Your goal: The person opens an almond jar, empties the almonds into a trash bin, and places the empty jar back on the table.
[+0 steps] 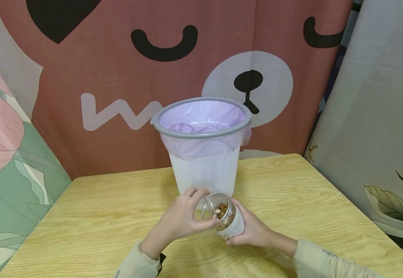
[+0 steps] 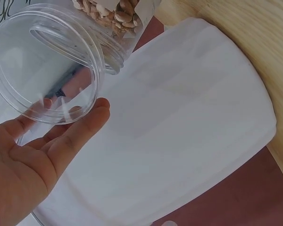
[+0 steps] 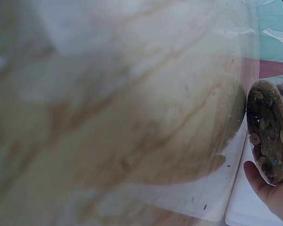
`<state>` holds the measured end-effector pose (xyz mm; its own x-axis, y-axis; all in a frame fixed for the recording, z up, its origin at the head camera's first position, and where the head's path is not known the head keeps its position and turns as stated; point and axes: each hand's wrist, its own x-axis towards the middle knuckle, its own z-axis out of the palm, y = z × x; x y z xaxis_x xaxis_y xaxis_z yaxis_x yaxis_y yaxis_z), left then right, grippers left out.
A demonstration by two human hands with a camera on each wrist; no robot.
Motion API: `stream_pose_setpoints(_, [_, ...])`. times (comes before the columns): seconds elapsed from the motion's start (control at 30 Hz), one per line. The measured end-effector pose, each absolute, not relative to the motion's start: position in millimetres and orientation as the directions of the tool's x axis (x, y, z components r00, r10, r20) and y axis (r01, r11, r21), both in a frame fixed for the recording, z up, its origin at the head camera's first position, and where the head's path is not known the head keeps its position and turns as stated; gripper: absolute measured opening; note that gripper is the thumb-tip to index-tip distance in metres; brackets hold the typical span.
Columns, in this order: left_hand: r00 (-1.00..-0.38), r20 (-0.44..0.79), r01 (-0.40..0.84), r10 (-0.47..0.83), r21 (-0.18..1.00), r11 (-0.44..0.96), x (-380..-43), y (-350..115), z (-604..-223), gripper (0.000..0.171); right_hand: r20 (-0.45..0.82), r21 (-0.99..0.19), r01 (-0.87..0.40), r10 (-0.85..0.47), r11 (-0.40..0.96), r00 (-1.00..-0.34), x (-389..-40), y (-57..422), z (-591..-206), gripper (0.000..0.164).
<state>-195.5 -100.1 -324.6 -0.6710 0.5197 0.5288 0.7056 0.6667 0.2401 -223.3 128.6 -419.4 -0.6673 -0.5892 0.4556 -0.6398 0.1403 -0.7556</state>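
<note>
My left hand (image 1: 184, 216) pinches a round transparent lid (image 2: 42, 106) by its edge, fingers on one side and thumb on the other. The lid is off the jar's mouth and tipped beside it. My right hand (image 1: 255, 229) grips a transparent jar (image 1: 235, 227) with a white label, its mouth leaning toward the left hand. Brown nuts (image 1: 221, 209) and a few paler pieces lie inside the jar. In the right wrist view, the jar's base (image 3: 269, 136) shows nuts through it, with the right thumb (image 3: 257, 179) close by.
Just beyond the hands, a white trash bin (image 1: 204, 173) stands on the wooden table (image 1: 118, 208). A purple bag (image 1: 201, 110) lines it under a grey rim (image 1: 201, 136). Printed cloth (image 1: 118, 77) hangs behind the table and at both sides.
</note>
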Motion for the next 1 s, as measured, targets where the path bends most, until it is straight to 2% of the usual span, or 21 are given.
stream_pose_setpoints(0.3, [-0.673, 0.531, 0.710, 0.515, 0.268, 0.652, -192, -107, -326, 0.063, 0.460, -0.742, -0.649, -0.579, 0.165, -0.673, -207, 122, -392, 0.096])
stream_pose_setpoints(1.0, [-0.637, 0.520, 0.747, 0.569, 0.232, 0.623, -186, -122, -335, 0.062, 0.452, -0.752, -0.636, -0.567, 0.173, -0.688, -206, 123, -392, 0.097])
